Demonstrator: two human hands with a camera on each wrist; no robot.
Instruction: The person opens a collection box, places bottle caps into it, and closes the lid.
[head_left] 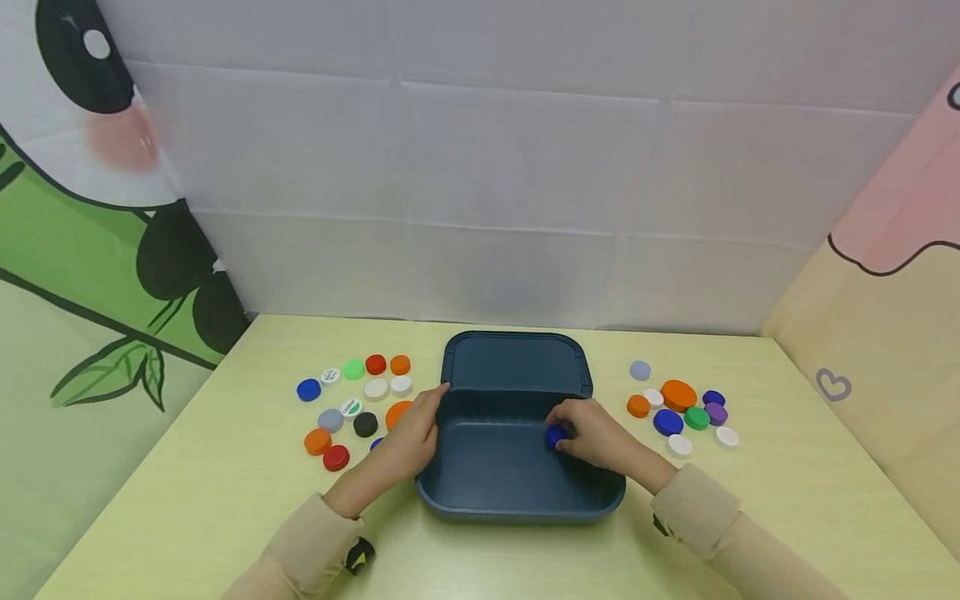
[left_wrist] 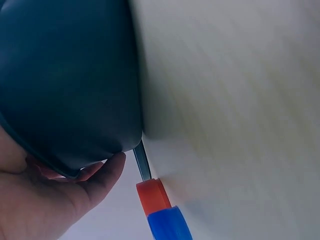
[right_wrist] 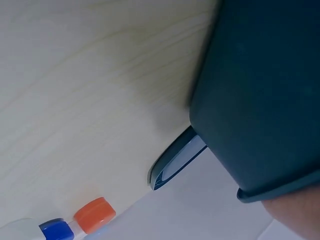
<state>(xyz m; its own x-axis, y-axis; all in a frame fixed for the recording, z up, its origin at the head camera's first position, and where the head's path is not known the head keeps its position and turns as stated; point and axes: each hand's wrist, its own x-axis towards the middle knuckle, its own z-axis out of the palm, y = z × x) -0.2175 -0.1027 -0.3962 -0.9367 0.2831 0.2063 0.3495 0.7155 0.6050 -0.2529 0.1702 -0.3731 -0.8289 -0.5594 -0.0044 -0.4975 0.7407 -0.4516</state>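
A dark blue plastic box (head_left: 517,508) stands with its open side up on the table. My right hand (head_left: 596,433) reaches over its right side and pinches a blue bottle cap (head_left: 555,436) just above or on the box floor; the exact height is unclear. At the back left corner, my left hand (head_left: 408,437) holds the box's rim and side, its fingers (left_wrist: 107,175) bent against the wall. Only a small part of the right hand (right_wrist: 295,212) shows past the rim in the right wrist view.
A matching dark blue lid (head_left: 517,362) lies right behind the box. Loose caps are spread on both sides: left, among them a red cap (head_left: 336,457) and a black cap (head_left: 366,424); right, a large orange cap (head_left: 678,395) and a green cap (head_left: 697,417). A white cloth (head_left: 525,167) hangs behind the table.
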